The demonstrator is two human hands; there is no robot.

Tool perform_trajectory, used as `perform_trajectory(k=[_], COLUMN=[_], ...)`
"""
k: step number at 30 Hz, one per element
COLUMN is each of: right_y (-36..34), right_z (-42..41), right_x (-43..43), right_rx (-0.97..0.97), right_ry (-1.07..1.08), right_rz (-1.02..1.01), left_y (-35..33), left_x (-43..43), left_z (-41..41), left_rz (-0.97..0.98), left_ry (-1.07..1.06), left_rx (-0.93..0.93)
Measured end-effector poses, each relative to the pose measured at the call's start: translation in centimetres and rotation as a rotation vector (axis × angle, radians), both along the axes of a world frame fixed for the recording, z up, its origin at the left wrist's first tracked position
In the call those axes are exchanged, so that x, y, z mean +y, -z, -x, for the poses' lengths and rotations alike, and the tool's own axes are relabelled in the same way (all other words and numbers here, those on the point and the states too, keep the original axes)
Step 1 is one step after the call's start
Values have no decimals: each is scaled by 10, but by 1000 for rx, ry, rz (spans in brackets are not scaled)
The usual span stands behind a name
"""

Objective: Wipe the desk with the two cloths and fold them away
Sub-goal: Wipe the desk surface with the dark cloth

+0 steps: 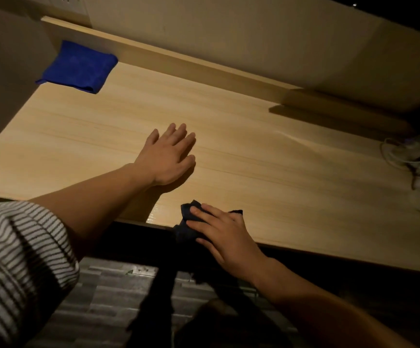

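Observation:
A folded bright blue cloth lies at the far left corner of the light wooden desk. A dark cloth, bunched up, sits on the desk's near edge and hangs partly over it. My right hand lies on top of this dark cloth, fingers spread, pressing it to the desk. My left hand rests flat on the middle of the desk with fingers together, holding nothing. The blue cloth is well beyond the left hand's fingertips.
A wooden ledge runs along the desk's back against the wall. White cables and plugs lie tangled at the right end. A striped sleeve covers my left upper arm. Grey floor planks show below the desk edge.

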State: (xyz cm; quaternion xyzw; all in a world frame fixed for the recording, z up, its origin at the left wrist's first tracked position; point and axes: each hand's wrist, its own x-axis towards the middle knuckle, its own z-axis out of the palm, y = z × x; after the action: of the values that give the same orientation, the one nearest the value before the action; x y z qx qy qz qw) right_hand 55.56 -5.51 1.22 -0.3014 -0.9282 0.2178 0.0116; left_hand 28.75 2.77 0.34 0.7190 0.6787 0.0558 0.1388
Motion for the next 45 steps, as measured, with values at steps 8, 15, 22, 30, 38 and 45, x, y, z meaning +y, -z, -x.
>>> perform_trajectory(k=[8, 15, 22, 30, 38, 45], right_y=[-32, -43, -10, 10, 15, 15], right_z=[-21, -15, 1, -15, -42, -66], right_x=[43, 220, 347, 364, 303, 216], right_rx=[370, 137, -175, -231, -185, -174], right_ry=[229, 382, 281, 73, -22, -19], right_rz=[109, -92, -220, -144, -187, -180], left_y=[20, 27, 27, 31, 27, 24], left_x=[16, 18, 15, 13, 15, 16], left_z=[-36, -36, -39, -37, -39, -40], left_rz=[-19, -37, -30, -49, -15, -2], left_ry=[-67, -83, -96, -98, -98, -98], left_rx=[7, 66, 101, 119, 116, 81])
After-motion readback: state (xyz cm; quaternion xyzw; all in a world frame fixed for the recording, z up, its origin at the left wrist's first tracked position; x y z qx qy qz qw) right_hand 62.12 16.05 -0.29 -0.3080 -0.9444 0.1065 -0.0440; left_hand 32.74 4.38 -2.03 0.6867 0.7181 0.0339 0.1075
